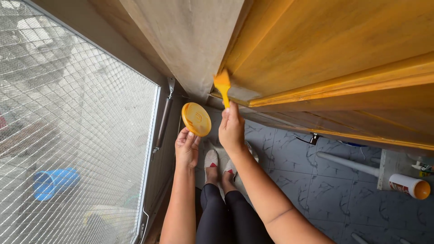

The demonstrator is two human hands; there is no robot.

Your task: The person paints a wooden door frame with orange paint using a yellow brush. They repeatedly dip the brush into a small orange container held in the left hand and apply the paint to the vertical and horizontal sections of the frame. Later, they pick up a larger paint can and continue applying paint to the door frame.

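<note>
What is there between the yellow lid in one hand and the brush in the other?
Nothing: in the head view, only grey marbled floor tile far below shows between the round yellow lid and the brush.

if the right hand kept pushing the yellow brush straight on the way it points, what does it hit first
The right hand points its yellow paintbrush up at the orange-stained wooden door panel; the bristles already appear to touch the panel's lower edge, though depth is unclear.

Under my hands there is a floor (289, 153) of grey marbled tiles. My two feet in light slippers (211, 161) stand on it, directly below my hands. Far to the right of my right hand, a white can (407, 185) with an orange inside lies on its side, near a white pipe (346, 163).
</note>
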